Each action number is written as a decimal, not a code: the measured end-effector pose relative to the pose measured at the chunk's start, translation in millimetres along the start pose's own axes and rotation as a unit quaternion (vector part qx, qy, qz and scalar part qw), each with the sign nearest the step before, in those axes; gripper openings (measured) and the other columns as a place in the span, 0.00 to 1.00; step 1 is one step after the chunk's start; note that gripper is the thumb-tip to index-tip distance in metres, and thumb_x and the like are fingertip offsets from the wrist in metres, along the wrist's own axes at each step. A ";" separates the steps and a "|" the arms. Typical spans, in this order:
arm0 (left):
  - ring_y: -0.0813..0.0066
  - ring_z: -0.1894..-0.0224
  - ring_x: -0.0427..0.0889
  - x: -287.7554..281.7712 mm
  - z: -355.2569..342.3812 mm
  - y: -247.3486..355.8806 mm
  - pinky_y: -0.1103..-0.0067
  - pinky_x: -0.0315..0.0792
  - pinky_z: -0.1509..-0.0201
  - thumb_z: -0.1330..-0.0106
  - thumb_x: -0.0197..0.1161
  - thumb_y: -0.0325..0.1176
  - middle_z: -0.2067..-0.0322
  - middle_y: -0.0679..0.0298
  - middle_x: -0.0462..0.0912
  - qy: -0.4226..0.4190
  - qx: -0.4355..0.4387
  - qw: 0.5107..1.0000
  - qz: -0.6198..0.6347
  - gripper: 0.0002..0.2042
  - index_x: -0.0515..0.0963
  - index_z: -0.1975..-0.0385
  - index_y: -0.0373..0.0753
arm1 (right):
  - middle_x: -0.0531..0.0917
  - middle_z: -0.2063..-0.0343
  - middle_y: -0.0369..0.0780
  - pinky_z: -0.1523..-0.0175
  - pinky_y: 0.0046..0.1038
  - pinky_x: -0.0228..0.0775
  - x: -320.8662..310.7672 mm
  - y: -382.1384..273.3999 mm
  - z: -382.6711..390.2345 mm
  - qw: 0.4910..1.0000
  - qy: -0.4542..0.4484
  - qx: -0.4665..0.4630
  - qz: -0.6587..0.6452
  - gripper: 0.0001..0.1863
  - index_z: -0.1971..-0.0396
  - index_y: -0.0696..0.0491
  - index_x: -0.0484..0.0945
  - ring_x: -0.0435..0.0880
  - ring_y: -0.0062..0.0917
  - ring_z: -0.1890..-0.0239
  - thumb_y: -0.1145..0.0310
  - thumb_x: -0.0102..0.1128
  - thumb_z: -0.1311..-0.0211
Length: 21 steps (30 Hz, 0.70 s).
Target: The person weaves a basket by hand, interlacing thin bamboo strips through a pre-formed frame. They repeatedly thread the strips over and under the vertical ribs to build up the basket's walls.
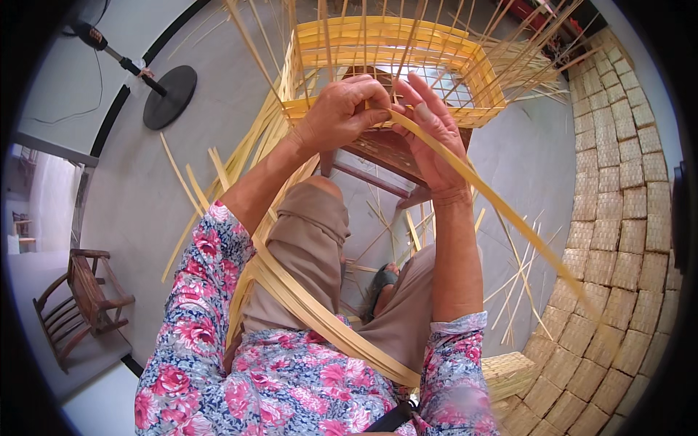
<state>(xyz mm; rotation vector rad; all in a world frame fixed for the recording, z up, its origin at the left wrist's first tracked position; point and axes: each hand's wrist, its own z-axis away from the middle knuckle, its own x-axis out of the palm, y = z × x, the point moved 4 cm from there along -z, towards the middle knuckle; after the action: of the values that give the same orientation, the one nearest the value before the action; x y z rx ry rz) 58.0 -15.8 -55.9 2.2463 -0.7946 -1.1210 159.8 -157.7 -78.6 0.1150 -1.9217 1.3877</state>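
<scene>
One yellow strip (494, 198) at near side of basket (476, 114): L hand (342, 109) pinches it; R hand (436, 134) half-spread alongside, grip unclear. Prob. best kept flat, untwisted, snug btwn uprights (326, 36).

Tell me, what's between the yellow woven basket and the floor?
In the head view, a brown wooden stool stands between the basket and the grey floor.
</scene>
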 end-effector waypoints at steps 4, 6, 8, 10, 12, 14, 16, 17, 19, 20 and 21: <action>0.71 0.66 0.77 4.4 -2.0 -10.9 0.75 0.71 0.63 0.37 0.71 0.29 0.70 0.65 0.79 -0.005 0.025 0.999 0.042 0.07 0.79 0.65 0.38 | 0.77 0.41 0.39 0.39 0.24 0.71 14.1 -11.3 0.9 0.989 -0.025 -0.040 0.140 0.26 0.34 0.54 0.71 0.79 0.19 0.47 0.68 0.63 0.30; 0.71 0.66 0.78 6.3 -3.1 -11.5 0.75 0.72 0.62 0.36 0.71 0.29 0.69 0.65 0.79 -0.007 0.027 0.999 0.040 0.07 0.79 0.64 0.38 | 0.80 0.48 0.37 0.42 0.22 0.71 10.9 -11.2 1.9 0.978 -0.019 -0.055 0.202 0.20 0.41 0.55 0.75 0.79 0.17 0.50 0.67 0.64 0.30; 0.72 0.66 0.77 7.1 -2.6 -12.5 0.76 0.72 0.63 0.35 0.71 0.29 0.70 0.65 0.78 -0.007 0.021 0.999 0.039 0.07 0.79 0.64 0.38 | 0.82 0.54 0.36 0.45 0.20 0.71 9.9 -12.0 4.7 0.969 0.009 -0.077 0.233 0.15 0.48 0.56 0.78 0.79 0.15 0.53 0.67 0.64 0.29; 0.74 0.66 0.77 7.5 -1.6 -12.8 0.77 0.71 0.63 0.35 0.70 0.29 0.70 0.66 0.78 -0.011 0.008 0.999 0.043 0.07 0.79 0.64 0.38 | 0.83 0.61 0.34 0.48 0.17 0.71 13.3 -7.6 13.1 0.964 0.062 -0.103 0.235 0.11 0.54 0.57 0.80 0.79 0.13 0.57 0.66 0.64 0.29; 0.77 0.65 0.76 7.6 -0.1 -12.7 0.78 0.71 0.63 0.35 0.70 0.28 0.70 0.68 0.78 -0.021 -0.013 0.998 0.052 0.06 0.79 0.64 0.38 | 0.84 0.64 0.35 0.50 0.17 0.73 15.4 -3.2 18.3 0.953 0.117 -0.144 0.238 0.08 0.55 0.58 0.79 0.81 0.14 0.59 0.69 0.58 0.26; 0.81 0.66 0.75 9.3 2.0 -10.4 0.80 0.70 0.64 0.35 0.70 0.28 0.70 0.69 0.78 -0.023 -0.028 0.998 0.060 0.06 0.79 0.64 0.38 | 0.84 0.63 0.36 0.49 0.18 0.74 15.0 -1.0 24.3 0.943 0.164 -0.173 0.232 0.08 0.57 0.58 0.79 0.82 0.15 0.59 0.71 0.55 0.25; 0.83 0.67 0.74 12.7 2.9 -12.4 0.81 0.69 0.65 0.35 0.70 0.27 0.71 0.70 0.77 -0.014 -0.055 0.995 0.077 0.06 0.79 0.64 0.38 | 0.83 0.58 0.43 0.42 0.29 0.78 8.7 4.0 27.2 0.963 0.213 -0.137 0.093 0.10 0.55 0.60 0.75 0.84 0.26 0.54 0.69 0.47 0.23; 0.84 0.68 0.73 16.3 3.6 -16.4 0.82 0.69 0.65 0.35 0.71 0.27 0.71 0.71 0.77 -0.004 -0.075 0.993 0.089 0.06 0.79 0.64 0.38 | 0.83 0.57 0.45 0.41 0.32 0.78 3.0 8.4 29.2 0.965 0.230 -0.124 0.001 0.11 0.54 0.60 0.74 0.84 0.29 0.53 0.69 0.46 0.23; 0.82 0.69 0.74 19.8 -0.4 -16.0 0.81 0.70 0.66 0.36 0.70 0.26 0.71 0.70 0.77 0.038 -0.096 0.991 0.083 0.05 0.79 0.65 0.37 | 0.80 0.55 0.49 0.37 0.40 0.76 -5.8 17.2 29.2 0.959 0.246 -0.081 -0.116 0.11 0.52 0.59 0.71 0.83 0.37 0.49 0.68 0.44 0.24; 0.80 0.70 0.76 22.5 -3.8 -10.8 0.80 0.71 0.66 0.36 0.70 0.26 0.71 0.68 0.78 0.070 -0.096 0.991 0.064 0.05 0.79 0.65 0.37 | 0.81 0.54 0.49 0.36 0.40 0.75 -7.2 17.8 30.5 0.956 0.250 -0.083 -0.126 0.11 0.53 0.59 0.71 0.83 0.37 0.49 0.68 0.45 0.24; 0.77 0.70 0.77 24.9 -6.8 -5.9 0.79 0.72 0.66 0.36 0.69 0.25 0.71 0.67 0.79 0.102 -0.097 0.989 0.046 0.04 0.80 0.66 0.37 | 0.81 0.54 0.49 0.35 0.40 0.75 -5.9 20.5 32.8 0.954 0.255 -0.086 -0.136 0.11 0.53 0.59 0.71 0.83 0.37 0.48 0.68 0.45 0.24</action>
<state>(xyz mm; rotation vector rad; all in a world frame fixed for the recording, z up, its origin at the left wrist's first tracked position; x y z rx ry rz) 77.4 -27.7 -69.4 2.0990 -0.6676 -0.8707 137.5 -179.1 -102.5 -0.0571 -1.5156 0.9470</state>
